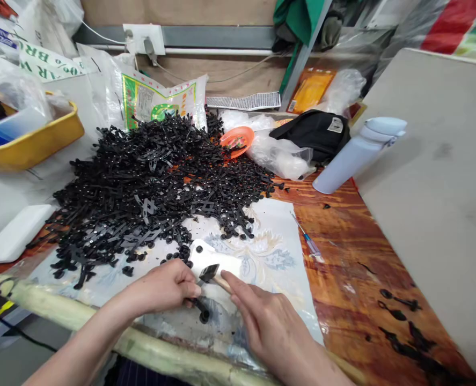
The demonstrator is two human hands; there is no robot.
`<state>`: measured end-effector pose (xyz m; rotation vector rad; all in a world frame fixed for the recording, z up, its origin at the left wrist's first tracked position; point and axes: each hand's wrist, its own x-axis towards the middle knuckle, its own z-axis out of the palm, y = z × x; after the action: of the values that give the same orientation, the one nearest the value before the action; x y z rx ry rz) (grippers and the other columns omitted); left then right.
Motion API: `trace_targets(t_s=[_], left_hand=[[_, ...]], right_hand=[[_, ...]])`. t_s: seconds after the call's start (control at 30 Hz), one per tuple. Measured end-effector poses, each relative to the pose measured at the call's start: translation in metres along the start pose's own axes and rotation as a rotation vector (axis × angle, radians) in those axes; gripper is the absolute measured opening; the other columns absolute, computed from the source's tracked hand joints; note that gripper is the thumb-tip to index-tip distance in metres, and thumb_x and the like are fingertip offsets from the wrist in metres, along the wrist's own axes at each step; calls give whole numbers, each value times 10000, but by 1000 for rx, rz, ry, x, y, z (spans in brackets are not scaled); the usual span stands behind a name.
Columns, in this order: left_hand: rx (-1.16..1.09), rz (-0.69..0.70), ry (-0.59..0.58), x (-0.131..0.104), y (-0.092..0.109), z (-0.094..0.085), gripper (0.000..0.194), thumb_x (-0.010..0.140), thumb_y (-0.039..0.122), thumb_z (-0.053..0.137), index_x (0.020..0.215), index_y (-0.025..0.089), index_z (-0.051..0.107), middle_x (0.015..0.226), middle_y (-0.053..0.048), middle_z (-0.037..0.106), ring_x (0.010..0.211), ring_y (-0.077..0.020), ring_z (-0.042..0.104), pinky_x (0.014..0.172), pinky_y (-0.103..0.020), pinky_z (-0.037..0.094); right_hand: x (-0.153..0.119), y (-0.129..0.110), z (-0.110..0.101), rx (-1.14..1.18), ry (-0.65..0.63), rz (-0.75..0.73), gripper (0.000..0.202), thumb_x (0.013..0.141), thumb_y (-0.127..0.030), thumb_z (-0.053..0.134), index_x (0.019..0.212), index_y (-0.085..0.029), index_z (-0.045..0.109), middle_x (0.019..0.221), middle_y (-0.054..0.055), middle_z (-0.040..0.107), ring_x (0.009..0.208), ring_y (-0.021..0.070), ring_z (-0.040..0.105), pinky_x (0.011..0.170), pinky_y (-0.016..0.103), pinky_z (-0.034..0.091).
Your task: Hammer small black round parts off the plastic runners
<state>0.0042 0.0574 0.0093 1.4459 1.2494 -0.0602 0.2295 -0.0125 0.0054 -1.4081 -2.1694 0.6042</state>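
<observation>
My left hand (169, 285) is closed around a small black rubber part (204, 315), whose round end sticks out below the fingers. In my right hand (268, 313) is a small knife (209, 273) with a pale wooden handle and a dark, angled blade. The blade points left, close to the left fingertips; whether it touches the black part I cannot tell. Beneath the knife lies a white pad (225, 262) with one small black piece on it. A large pile of black rubber parts (153, 166) spreads beyond both hands on a patterned sheet (276, 241).
On the wooden table (342, 236) lies a thin screwdriver-like tool (309, 241). Loose black pieces (410, 329) lie at right. A pale blue bottle (352, 155) leans in view near a black bag (314, 131). An orange dish (238, 142) borders the pile; a yellow bin (36, 147) stands left.
</observation>
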Motion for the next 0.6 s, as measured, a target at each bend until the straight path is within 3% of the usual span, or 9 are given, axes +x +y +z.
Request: trace_targets(t_s=[0.07, 0.2, 0.37, 0.5, 0.6], left_hand=[[29, -7, -13, 1, 1, 0, 300, 731, 366, 514, 483, 203, 471, 399, 70, 370, 418, -102, 286, 439, -246, 197], [11, -7, -35, 1, -1, 0, 296, 730, 368, 512, 487, 208, 455, 384, 78, 353, 405, -98, 274, 436, -246, 198], [-44, 5, -27, 1, -4, 1, 297, 733, 351, 513, 480, 204, 459, 371, 82, 346, 393, -91, 270, 436, -238, 204], [-133, 6, -49, 0, -2, 3, 313, 757, 396, 517, 528, 183, 530, 355, 77, 384, 346, -76, 259, 395, -220, 187], [-220, 4, -33, -10, -5, 4, 346, 760, 465, 531, 561, 182, 536, 349, 89, 377, 301, -59, 210, 341, -210, 128]], right_hand=[[2, 0, -2, 14, -38, 41, 432, 929, -197, 380, 1343, -275, 473, 1053, 67, 709, 775, 206, 709, 675, 320, 578], [1, -4, -2, 104, 40, 22, 422, 946, -214, 348, 1352, -265, 453, 1169, 69, 660, 929, 199, 680, 767, 314, 559], [-1, -1, 9, 25, -96, 81, 422, 936, -249, 342, 1329, -260, 496, 886, 71, 724, 675, 216, 693, 590, 307, 543], [5, 24, -3, 68, 56, 304, 432, 966, -361, 280, 1327, -262, 496, 688, 21, 685, 537, 176, 634, 512, 256, 492], [10, 50, -15, -171, 180, 545, 456, 947, -373, 291, 1337, -244, 489, 839, 75, 704, 704, 231, 673, 634, 322, 510]])
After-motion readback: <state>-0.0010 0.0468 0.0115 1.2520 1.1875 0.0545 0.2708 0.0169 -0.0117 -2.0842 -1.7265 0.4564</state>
